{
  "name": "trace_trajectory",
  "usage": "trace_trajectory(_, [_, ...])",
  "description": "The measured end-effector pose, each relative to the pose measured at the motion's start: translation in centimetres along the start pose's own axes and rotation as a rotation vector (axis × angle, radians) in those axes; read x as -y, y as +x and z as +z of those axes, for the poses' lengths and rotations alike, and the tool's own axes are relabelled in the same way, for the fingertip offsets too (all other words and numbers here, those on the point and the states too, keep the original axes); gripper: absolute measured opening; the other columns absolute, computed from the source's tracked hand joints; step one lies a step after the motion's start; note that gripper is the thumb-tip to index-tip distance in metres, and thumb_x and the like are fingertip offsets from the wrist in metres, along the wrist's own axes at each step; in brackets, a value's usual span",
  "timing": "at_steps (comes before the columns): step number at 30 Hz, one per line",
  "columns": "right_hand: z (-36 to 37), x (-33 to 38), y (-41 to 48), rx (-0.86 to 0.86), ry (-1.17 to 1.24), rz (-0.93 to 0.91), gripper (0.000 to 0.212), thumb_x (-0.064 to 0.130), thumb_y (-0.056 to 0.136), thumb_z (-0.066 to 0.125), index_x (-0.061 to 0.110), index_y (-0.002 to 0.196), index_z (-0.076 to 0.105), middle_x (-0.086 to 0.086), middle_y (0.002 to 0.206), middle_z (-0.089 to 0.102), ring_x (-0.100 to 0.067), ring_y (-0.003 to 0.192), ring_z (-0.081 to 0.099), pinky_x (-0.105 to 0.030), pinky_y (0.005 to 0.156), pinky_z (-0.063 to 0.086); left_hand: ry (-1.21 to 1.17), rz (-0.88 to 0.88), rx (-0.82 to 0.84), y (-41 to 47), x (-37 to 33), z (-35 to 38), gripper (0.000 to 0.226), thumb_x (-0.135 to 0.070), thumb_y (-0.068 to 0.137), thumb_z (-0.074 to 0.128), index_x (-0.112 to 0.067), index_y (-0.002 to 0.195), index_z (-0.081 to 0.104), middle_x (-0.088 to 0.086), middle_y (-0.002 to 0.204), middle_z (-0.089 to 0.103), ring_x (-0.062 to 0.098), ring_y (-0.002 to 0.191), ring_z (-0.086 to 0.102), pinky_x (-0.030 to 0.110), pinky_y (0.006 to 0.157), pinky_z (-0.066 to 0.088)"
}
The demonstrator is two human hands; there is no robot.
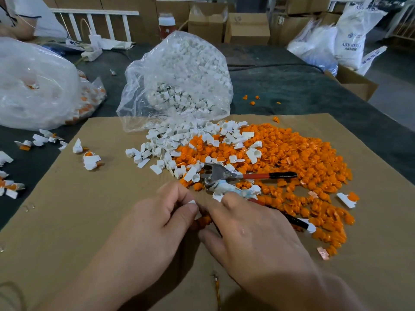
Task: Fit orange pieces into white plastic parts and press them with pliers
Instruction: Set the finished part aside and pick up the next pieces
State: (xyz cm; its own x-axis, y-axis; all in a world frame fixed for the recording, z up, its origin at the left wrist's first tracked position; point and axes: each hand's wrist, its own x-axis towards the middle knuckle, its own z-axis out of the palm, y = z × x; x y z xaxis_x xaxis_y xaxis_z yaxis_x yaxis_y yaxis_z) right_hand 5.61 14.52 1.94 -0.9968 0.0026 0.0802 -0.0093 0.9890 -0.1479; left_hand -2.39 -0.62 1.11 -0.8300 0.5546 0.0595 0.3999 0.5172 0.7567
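Pinches a white part (192, 202) in the curled fingertips of the left hand (166, 212), with an orange piece (204, 220) just under it, between both hands. Closes the right hand (249, 230) on that orange piece, seemingly thumb against forefinger; contact itself hidden behind the knuckles. Looks like seating orange into white, pressing not yet due.

Calls next for the pliers (221, 176): just beyond the right fingertips, head toward the left hand, long axis running out to the right, one handle slipping under the right fingers. Far nearer the right hand.

Only loose whites and oranges crowding the head. Orange heap (292, 158) beyond and right of the right hand; white heap (170, 142) and bag (177, 81) ahead; finished ones (91, 159) beyond the left hand, on cardboard (78, 221).
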Motion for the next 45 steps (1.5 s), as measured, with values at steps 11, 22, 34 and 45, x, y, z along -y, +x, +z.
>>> trace_trajectory(11, [-0.3, 0.1, -0.3, -0.055, 0.04, 0.005, 0.027, 0.038, 0.104, 0.031, 0.025, 0.119, 0.049, 0.005, 0.096, 0.036, -0.016, 0.083, 0.042, -0.03, 0.067, 0.033, -0.753, -0.289, 0.103, 0.5, 0.3, 0.2, 0.036, -0.012, 0.099, 0.053, -0.019, 0.069, 0.07, 0.014, 0.095, 0.077, 0.03, 0.087, 0.076, 0.034, 0.062, 0.06])
trace_trajectory(22, [-0.7, -1.6, 0.3, 0.101, 1.991, 0.157, 0.017, 0.017, 0.09, 0.056, 0.015, 0.092, 0.073, -0.008, 0.078, 0.064, -0.014, 0.052, 0.057, -0.024, 0.042, 0.045, -0.897, -0.297, -0.052, 0.3, -0.8, -0.1, 0.031, -0.015, 0.047, 0.088, -0.011, 0.074, 0.074, 0.01, 0.068, 0.059, 0.021, 0.061, 0.05, 0.032, 0.055, 0.046])
trace_trajectory(34, [-1.6, -1.5, 0.0, 0.277, 2.278, 0.119, 0.015, 0.011, 0.085, 0.062, 0.007, 0.097, 0.07, -0.01, 0.076, 0.061, -0.01, 0.046, 0.054, -0.021, 0.038, 0.043, -1.074, -0.217, 0.014, -0.1, -1.8, 0.4, 0.018, -0.024, 0.047, 0.079, -0.016, 0.056, 0.066, 0.011, 0.056, 0.058, 0.018, 0.048, 0.059, 0.025, 0.037, 0.045])
trace_trajectory(45, [-0.6, -1.4, -0.3, -0.039, 1.768, 0.079, 0.009, 0.023, 0.086, 0.067, 0.022, 0.093, 0.073, -0.006, 0.074, 0.067, -0.017, 0.053, 0.06, -0.025, 0.047, 0.049, -0.959, -0.115, -0.081, -0.2, -1.6, 0.9, 0.016, -0.008, 0.06, 0.075, -0.017, 0.074, 0.073, 0.01, 0.061, 0.058, 0.017, 0.051, 0.058, 0.024, 0.043, 0.047])
